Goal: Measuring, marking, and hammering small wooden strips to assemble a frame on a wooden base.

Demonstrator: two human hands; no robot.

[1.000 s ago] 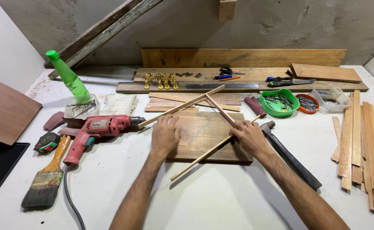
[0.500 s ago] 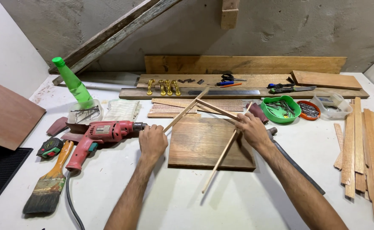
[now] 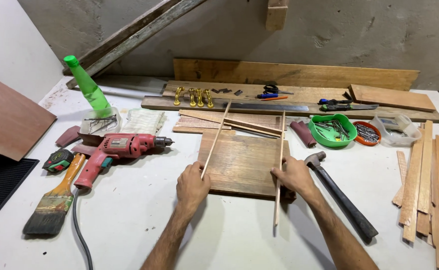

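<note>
A brown wooden board (image 3: 242,162) lies flat on the white table in front of me. My left hand (image 3: 192,184) pinches a thin wooden strip (image 3: 216,137) that leans over the board's left edge and points away from me. My right hand (image 3: 293,175) grips a second thin strip (image 3: 281,150) that runs along the board's right edge, its near end sticking out past the board toward me. Both hands rest at the board's near corners.
A hammer (image 3: 337,192) lies right of the board, a red drill (image 3: 117,150) with its cord to the left, then a paintbrush (image 3: 54,202) and tape measure (image 3: 58,160). Wood slats (image 3: 432,185) pile at the right. Green bowl (image 3: 333,131), green bottle (image 3: 87,86) and planks sit behind.
Both strips swung from crossed diagonals to lie roughly along the board's left and right edges. My hands moved apart toward the board's near corners.
</note>
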